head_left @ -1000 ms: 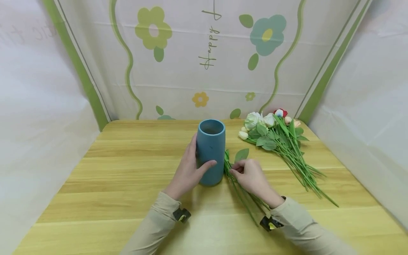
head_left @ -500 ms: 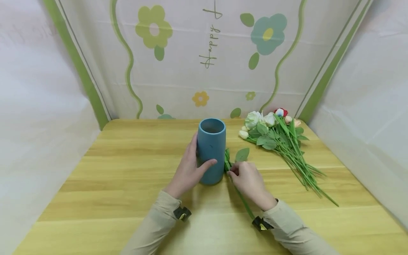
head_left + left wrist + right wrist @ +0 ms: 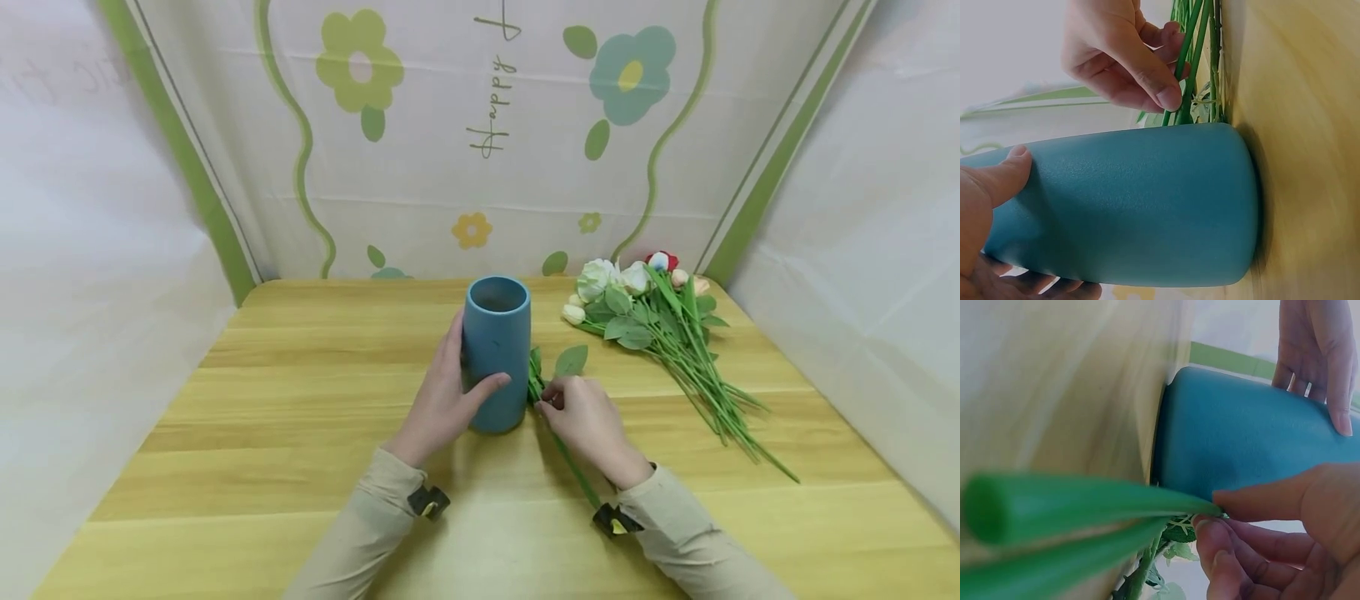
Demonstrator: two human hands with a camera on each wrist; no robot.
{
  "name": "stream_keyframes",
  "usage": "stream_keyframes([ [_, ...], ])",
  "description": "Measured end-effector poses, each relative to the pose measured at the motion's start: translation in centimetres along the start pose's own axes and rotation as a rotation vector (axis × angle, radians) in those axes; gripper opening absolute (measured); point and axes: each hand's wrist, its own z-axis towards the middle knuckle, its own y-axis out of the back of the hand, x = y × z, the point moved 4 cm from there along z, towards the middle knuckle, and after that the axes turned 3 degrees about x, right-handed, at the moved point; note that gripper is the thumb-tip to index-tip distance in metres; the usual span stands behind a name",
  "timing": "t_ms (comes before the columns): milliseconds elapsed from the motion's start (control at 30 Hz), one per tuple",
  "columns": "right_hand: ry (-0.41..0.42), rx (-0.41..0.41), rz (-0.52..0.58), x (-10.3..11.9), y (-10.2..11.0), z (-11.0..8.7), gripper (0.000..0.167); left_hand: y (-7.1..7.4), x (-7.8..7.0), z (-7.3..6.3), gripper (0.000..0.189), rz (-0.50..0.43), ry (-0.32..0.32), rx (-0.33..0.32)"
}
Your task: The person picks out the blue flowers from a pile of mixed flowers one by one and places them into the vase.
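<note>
A tall blue vase [image 3: 498, 350] stands upright on the wooden table, its round mouth facing up. My left hand [image 3: 441, 408] grips it from the left side, thumb across the front and fingers behind. Just right of the vase, my right hand [image 3: 592, 425] pinches green flower stems [image 3: 1085, 503] between thumb and fingertips. In the left wrist view these stems [image 3: 1194, 56] pass close by the vase's base, with more stems behind them. A green leaf [image 3: 572, 360] shows beyond the right hand. The blooms on the pinched stems are hidden behind the vase.
At the back right of the wooden table [image 3: 300, 400] lies a bunch of flowers [image 3: 637, 321] with white, peach and red blooms, its long stems pointing toward the front right. A printed cloth [image 3: 420, 167] hangs behind the table, and pale cloth closes both sides.
My right hand has shifted slightly left, and the lower stems have gathered from a spread into a narrow line by the wrist. My left hand and the vase have stayed put.
</note>
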Motion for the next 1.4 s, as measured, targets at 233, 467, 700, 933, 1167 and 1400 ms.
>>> stream_keyframes([
  [233, 0.000, 0.006, 0.027, -0.1, 0.0, 0.1, 0.005, 0.2, -0.1, 0.2, 0.097, 0.008, -0.012, -0.003],
  [467, 0.022, -0.013, 0.040, 0.0, 0.0, 0.0, 0.009, 0.3, 0.1, 0.2, 0.097, 0.010, -0.004, -0.004],
  [700, 0.041, 0.009, 0.063, -0.1, 0.4, 0.0, 0.015, 0.2, 0.1, 0.0, 0.097, 0.006, 0.004, -0.002],
  [933, 0.038, -0.003, 0.089, -0.9, 1.0, 0.0, 0.015, -0.1, 0.0, 0.1, 0.097, 0.002, 0.003, -0.002],
  [1167, 0.032, 0.001, 0.095, -1.3, 1.0, 0.0, 0.016, -0.2, 0.0, 0.1, 0.097, 0.004, -0.003, -0.002],
  [1400, 0.027, 0.017, 0.111, -1.4, 1.3, 0.1, 0.017, -0.2, 0.3, 0.2, 0.097, 0.011, -0.006, -0.008],
])
